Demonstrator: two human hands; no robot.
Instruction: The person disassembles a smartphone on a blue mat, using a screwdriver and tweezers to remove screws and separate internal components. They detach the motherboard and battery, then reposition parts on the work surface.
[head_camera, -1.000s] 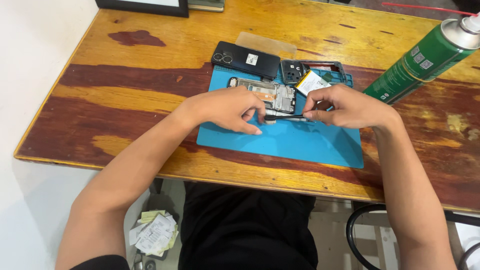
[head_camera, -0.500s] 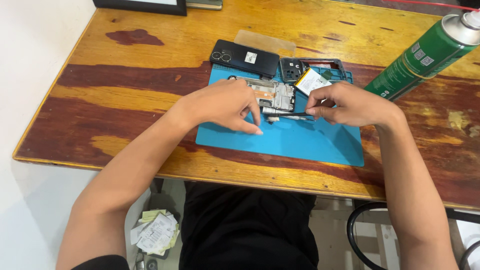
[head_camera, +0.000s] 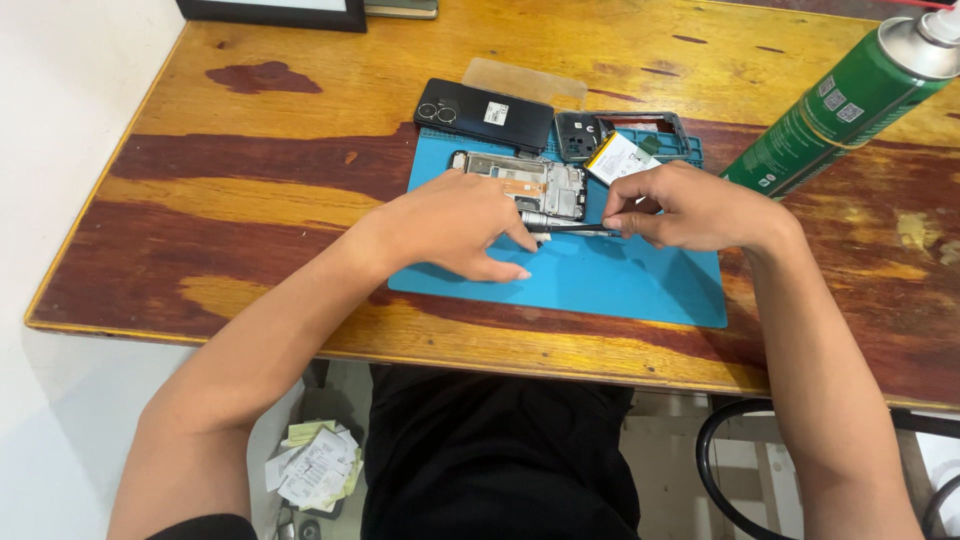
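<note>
— Below the table edge, nearest me, I see a dark lap, a heap of paper scraps (head_camera: 318, 466) on the floor to the left and a black cable loop (head_camera: 720, 470) to the right.

— And on the table?

— Worn wooden tabletop (head_camera: 250, 190), orange with dark red-brown patches, against a pale wall on the left. A blue mat (head_camera: 600, 285) lies on it. My left hand (head_camera: 455, 225) rests on the mat, fingers curled loosely, fingertips touching the metal end of a slim screwdriver (head_camera: 565, 226). My right hand (head_camera: 690, 205) is closed around the tool's other end, pinching it between thumb and fingers.

— Where's the tool pointing?

— It lies almost level across the mat, just beside the opened phone frame (head_camera: 520, 180).

— Farther back?

— A small battery (head_camera: 620, 157) and a dark inner frame (head_camera: 640, 135) at the mat's far edge, a black phone back cover (head_camera: 485, 113) beside them, a clear film (head_camera: 525, 82) behind. A green spray can (head_camera: 850, 100) stands at right. A dark picture frame (head_camera: 270, 12) sits at the far edge.
</note>
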